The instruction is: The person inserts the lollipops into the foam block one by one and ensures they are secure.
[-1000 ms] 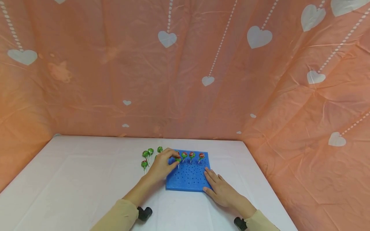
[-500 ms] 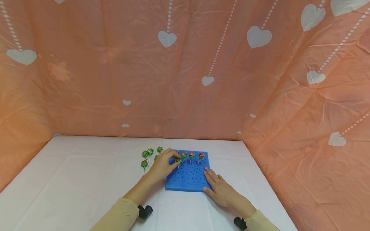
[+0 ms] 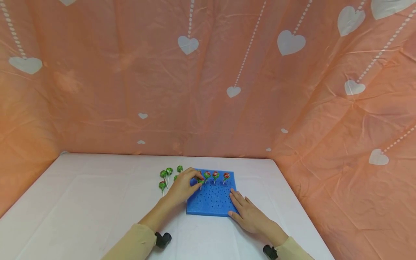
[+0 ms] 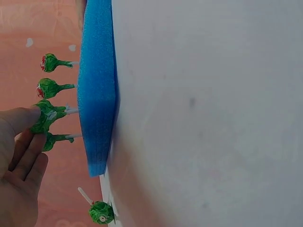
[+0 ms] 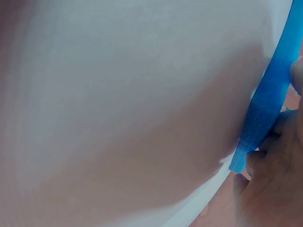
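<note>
Between thumb and fingers, my left hand (image 3: 182, 186) pinches the green-wrapped head of a lollipop (image 4: 47, 116) above the left side of a blue foam board (image 3: 211, 200). In the left wrist view its white stick meets the board's face. Several lollipops stand along the board's far edge, among them one red-topped lollipop (image 3: 226, 176) at the right end; another is partly hidden behind my left fingers. The board's top is dotted with small holes. My right hand (image 3: 251, 215) rests on the board's right edge, fingers extended, as the right wrist view also shows.
Loose lollipops (image 3: 162, 185) with green wrappers lie left of the board on the white-covered table (image 3: 91, 202). One loose lollipop (image 4: 101, 213) lies near the board's corner in the left wrist view. An orange curtain (image 3: 208, 108) with pale hearts hangs behind the table.
The left fingers and the pinched lollipop sit slightly lower toward the board than a second ago. The right hand and the board have stayed in place.
</note>
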A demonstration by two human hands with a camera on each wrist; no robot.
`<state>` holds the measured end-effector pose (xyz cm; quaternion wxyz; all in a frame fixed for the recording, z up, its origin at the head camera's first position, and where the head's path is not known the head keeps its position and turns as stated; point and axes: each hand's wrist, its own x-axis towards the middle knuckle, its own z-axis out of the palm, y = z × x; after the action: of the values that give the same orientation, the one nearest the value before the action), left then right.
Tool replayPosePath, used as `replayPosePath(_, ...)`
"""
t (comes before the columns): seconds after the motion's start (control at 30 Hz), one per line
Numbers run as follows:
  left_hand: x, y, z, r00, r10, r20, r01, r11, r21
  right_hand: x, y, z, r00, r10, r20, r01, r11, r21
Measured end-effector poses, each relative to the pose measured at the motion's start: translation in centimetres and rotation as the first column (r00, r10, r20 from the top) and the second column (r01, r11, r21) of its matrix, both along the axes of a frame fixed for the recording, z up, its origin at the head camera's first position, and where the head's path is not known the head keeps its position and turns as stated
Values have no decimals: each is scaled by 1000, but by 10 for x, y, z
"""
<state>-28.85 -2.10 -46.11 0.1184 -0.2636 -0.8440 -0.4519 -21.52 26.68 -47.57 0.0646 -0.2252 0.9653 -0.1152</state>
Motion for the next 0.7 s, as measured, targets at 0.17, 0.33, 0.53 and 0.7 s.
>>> replayPosePath(0.17, 1, -1, 1, 1000, 6, 14, -6, 1000, -1, 1, 0, 1, 1000, 0, 6, 0, 1000, -5)
replayPosePath(0.33, 0, -6, 1, 999, 25, 39, -25, 1000, 14, 1, 0, 0, 1000, 2, 6, -2, 1000, -8)
replayPosePath(0.53, -2, -18, 4, 999, 49, 7, -49, 999, 23, 1, 1, -1, 1000, 4, -7, -4, 1000, -4)
replayPosePath(0.7, -6, -36, 6, 995, 92, -42, -92, 996, 14, 0, 1, -2, 1000, 7, -9, -7, 1000, -4)
